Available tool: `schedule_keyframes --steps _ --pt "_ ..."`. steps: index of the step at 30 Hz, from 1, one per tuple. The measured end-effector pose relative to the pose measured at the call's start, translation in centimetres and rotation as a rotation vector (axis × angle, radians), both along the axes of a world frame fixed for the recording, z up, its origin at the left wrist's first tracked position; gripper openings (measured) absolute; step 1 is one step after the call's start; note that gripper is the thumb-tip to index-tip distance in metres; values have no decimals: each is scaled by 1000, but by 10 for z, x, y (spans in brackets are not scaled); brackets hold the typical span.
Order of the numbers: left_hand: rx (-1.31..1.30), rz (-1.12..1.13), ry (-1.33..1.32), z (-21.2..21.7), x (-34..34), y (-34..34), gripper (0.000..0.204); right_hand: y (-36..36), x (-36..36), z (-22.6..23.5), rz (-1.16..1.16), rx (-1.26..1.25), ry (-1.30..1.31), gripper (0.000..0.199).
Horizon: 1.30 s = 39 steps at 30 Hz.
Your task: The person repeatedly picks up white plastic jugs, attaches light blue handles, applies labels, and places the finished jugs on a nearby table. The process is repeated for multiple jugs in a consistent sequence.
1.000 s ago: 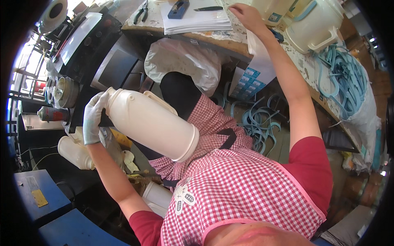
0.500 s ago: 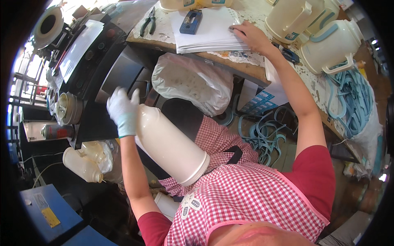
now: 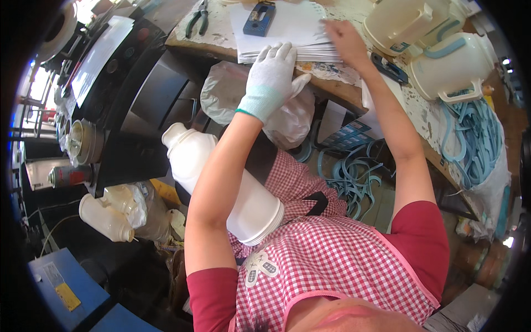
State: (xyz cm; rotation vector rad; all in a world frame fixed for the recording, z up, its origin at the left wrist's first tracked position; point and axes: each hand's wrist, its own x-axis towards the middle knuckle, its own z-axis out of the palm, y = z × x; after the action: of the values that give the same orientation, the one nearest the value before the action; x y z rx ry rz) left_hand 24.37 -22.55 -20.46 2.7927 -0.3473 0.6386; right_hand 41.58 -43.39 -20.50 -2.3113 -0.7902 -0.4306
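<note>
My gloved left hand (image 3: 272,77) lies open-fingered at the paper stack's (image 3: 287,33) near edge on the surface (image 3: 420,119); my bare right hand (image 3: 344,41) pinches the top sheets. I judge I'm separating one sheet; lifting it cleanly needs care.

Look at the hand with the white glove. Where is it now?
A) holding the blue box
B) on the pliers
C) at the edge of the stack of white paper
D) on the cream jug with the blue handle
C: the gloved left hand reaches to the near edge of the stack of white paper on the bench, while the big white flask lies across the lap with no hand on it.
</note>
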Motion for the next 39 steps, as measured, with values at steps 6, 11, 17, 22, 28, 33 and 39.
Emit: schedule_keyframes --steps 6,11,17,22,28,33,39 --pt "-1091 -158 127 46 -72 9 42 42 -157 71 319 195 -85 33" --pt "-1268 182 93 79 -188 14 30 71 -243 71 666 50 -54 48" --pt "-1185 425 37 42 -280 17 18 117 -295 37 710 520 1105 28" --pt "-847 528 -5 19 -310 29 17 129 -324 10 674 421 1146 29" --pt "-249 660 -117 -11 -296 48 19 149 -318 -17 612 352 940 29" --pt "-146 723 -80 -14 -286 53 20 158 -317 -26 577 321 882 28" --pt "-119 771 -12 -10 -284 54 23 161 -321 -29 577 340 830 27"
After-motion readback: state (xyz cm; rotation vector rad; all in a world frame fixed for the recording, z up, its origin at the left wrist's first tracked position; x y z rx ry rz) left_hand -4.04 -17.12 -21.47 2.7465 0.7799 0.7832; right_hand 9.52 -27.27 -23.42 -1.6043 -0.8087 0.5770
